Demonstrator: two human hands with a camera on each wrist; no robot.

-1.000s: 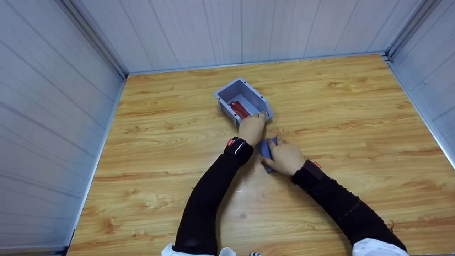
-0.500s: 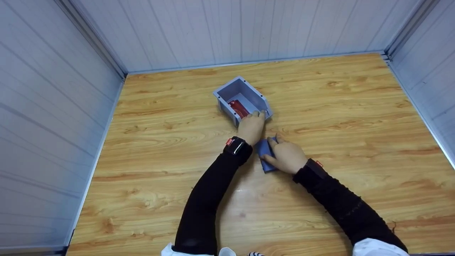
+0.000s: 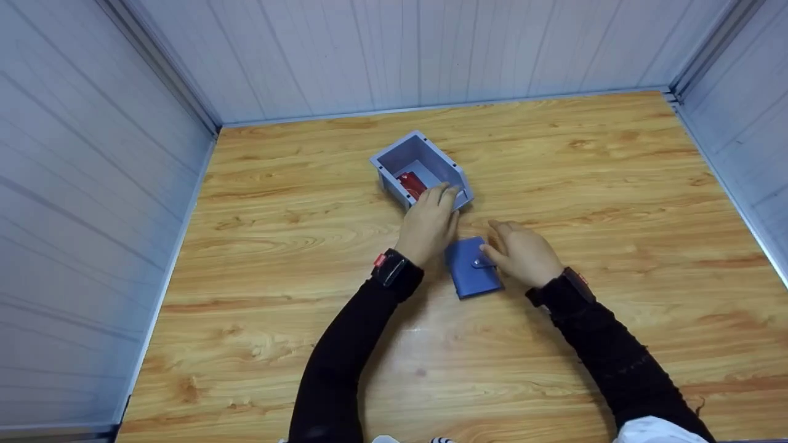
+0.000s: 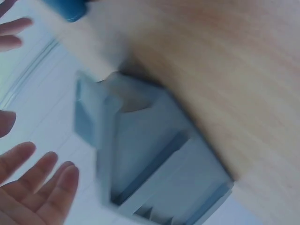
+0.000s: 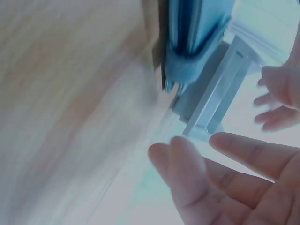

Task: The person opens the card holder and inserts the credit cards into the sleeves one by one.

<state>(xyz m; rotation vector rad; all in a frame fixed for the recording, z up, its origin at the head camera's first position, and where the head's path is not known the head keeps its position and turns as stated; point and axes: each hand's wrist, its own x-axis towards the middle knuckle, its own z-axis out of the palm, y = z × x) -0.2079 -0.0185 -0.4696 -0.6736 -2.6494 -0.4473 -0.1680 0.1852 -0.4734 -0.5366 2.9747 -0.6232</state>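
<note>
A blue wallet (image 3: 471,271) with a snap strap lies flat on the wooden table. At its right side is my right hand (image 3: 526,252), its thumb overlapping the strap in the head view. In the right wrist view this hand's fingers (image 5: 253,159) are spread apart, clear of the wallet (image 5: 187,61). My left hand (image 3: 428,224) is close over the low front of a grey bin (image 3: 434,155), fingers extended. The left wrist view shows its fingers (image 4: 40,183) apart from the bin wall (image 4: 145,136), holding nothing. Inside the bin lies a flat red item (image 3: 411,183), partly hidden by the left hand.
The wooden table (image 3: 277,344) runs back to a pale panel wall (image 3: 394,55). Similar side walls stand at left (image 3: 80,246) and right (image 3: 745,123).
My right hand has let go of the blue wallet and drawn off to the right, uncovering its strap. My left hand has lifted off the bin's front edge, its fingers straightening.
</note>
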